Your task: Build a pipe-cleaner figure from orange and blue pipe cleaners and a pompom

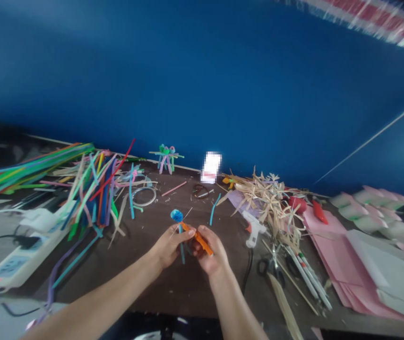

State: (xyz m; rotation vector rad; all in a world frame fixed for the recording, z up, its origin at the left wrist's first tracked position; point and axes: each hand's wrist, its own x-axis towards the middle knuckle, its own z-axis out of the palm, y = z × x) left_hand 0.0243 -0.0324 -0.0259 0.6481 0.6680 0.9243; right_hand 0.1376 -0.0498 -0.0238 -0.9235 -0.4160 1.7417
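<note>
My left hand (pixel 169 245) and my right hand (pixel 212 250) meet over the dark table (pixel 173 283), both pinched on a small pipe-cleaner figure. The figure has a blue pom-pom head (pixel 176 216), a blue stem (pixel 181 245) and an orange pipe cleaner (pixel 198 237) running across it. My left fingers grip the stem just below the head. My right fingers close on the orange piece near its lower end.
A heap of coloured pipe cleaners (pixel 91 184) lies at the left beside a white power strip (pixel 17 259). A finished pipe-cleaner figure (pixel 166 158) stands by the blue wall. At the right are a glue gun (pixel 254 229), straw strips (pixel 269 198), scissors (pixel 270 267), pens and pink paper (pixel 332 255).
</note>
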